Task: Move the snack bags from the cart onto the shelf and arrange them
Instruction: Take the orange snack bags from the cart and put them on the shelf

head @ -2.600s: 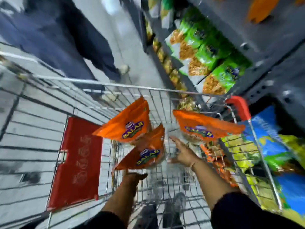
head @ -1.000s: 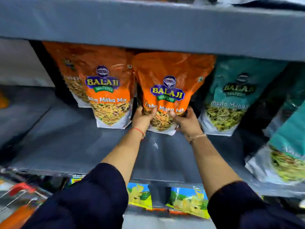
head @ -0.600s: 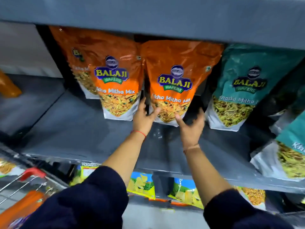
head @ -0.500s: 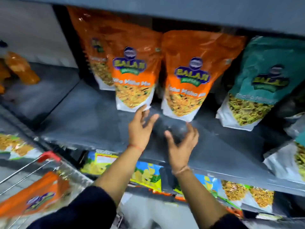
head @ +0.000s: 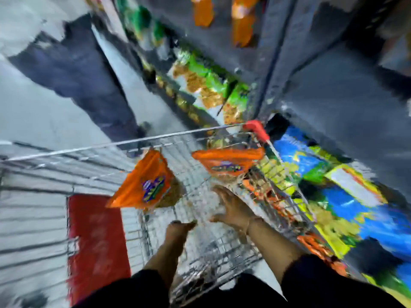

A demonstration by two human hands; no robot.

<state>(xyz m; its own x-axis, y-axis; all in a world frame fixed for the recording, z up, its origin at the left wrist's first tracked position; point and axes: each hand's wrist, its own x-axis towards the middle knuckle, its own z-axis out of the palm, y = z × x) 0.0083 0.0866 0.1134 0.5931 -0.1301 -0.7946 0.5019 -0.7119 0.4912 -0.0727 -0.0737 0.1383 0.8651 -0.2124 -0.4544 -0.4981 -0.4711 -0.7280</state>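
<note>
Wire cart [head: 169,138] beside grey shelf [head: 333,92]; our left hand [head: 179,228] and right hand [head: 233,207] hang spread, empty, above two orange snack bags [head: 144,185].

Blurred downward view into a wire cart [head: 155,143]. Two orange bags stand inside it: one [head: 146,183] near the cart's middle, another [head: 226,162] by the right edge under the red corner [head: 255,128]. Both bare hands, left [head: 179,228] and right [head: 233,207], reach in empty with fingers spread.
</note>
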